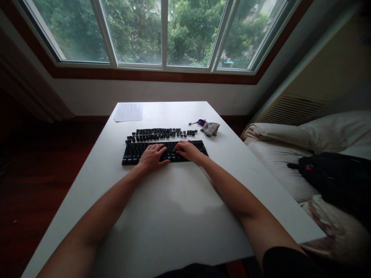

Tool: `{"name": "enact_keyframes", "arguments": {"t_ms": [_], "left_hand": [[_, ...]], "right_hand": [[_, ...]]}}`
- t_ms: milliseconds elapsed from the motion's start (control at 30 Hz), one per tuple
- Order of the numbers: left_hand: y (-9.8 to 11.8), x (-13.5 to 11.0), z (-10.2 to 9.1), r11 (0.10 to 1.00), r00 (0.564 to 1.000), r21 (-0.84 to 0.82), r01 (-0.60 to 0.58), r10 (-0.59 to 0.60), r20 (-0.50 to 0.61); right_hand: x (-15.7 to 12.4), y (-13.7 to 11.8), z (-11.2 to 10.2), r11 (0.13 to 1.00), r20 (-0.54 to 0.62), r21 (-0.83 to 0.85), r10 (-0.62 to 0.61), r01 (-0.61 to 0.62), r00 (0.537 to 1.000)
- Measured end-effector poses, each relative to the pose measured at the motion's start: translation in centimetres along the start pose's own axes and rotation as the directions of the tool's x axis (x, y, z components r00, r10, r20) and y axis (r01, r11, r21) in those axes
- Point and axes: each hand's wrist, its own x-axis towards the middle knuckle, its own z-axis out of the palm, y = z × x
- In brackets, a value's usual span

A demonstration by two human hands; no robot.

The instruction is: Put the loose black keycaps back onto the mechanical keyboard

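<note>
A black computer keyboard [131,153] lies across the white table, with some keycaps in place along its front row. My left hand [152,155] rests on its left and middle part, fingers stretched out and apart. Over the right half, my right hand [187,150] has its fingers bent together and pointing down at the keys. Whatever sits between those fingertips is too small and dark to make out. Just behind the keyboard, many loose black keycaps [156,135] stand in uneven rows.
A grey cloth or glove [210,129] and a purple-handled brush [200,122] lie at the back right. A printed paper sheet [129,112] is at the far left corner of the white table [174,216]. To the right stands a sofa [269,154] with a black bag [333,173].
</note>
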Motion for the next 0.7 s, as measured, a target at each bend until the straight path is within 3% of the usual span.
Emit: {"name": "enact_keyframes", "arguments": {"t_ms": [167,300,467,567,700], "left_hand": [[0.7,0.0,-0.1,1.0,1.0,0.007,-0.02,0.02,-0.01],[1.1,0.1,-0.2,0.998,0.998,-0.002,-0.06,0.06,-0.014],[0.9,0.0,-0.2,0.999,0.999,0.0,-0.047,0.047,-0.024],[0.8,0.0,-0.1,1.0,0.999,0.005,-0.029,0.029,-0.026],[0.8,0.0,-0.2,1.0,1.0,0.027,-0.015,0.016,-0.02]], "right_hand": [[-0.1,-0.3,-0.1,0.999,0.014,-0.031,-0.018,0.018,1.0],[-0.2,-0.5,-0.4,0.999,-0.009,0.036,0.01,-0.009,1.0],[0.2,-1.4,-1.2,0.968,-0.167,0.228,0.143,-0.103,0.976],[1.1,-2.6,-1.3,0.866,-0.146,0.481,0.232,-0.136,0.962],[2.7,-4.2,-0.4,0.671,-0.056,0.729,0.254,-0.134,0.966]]}}
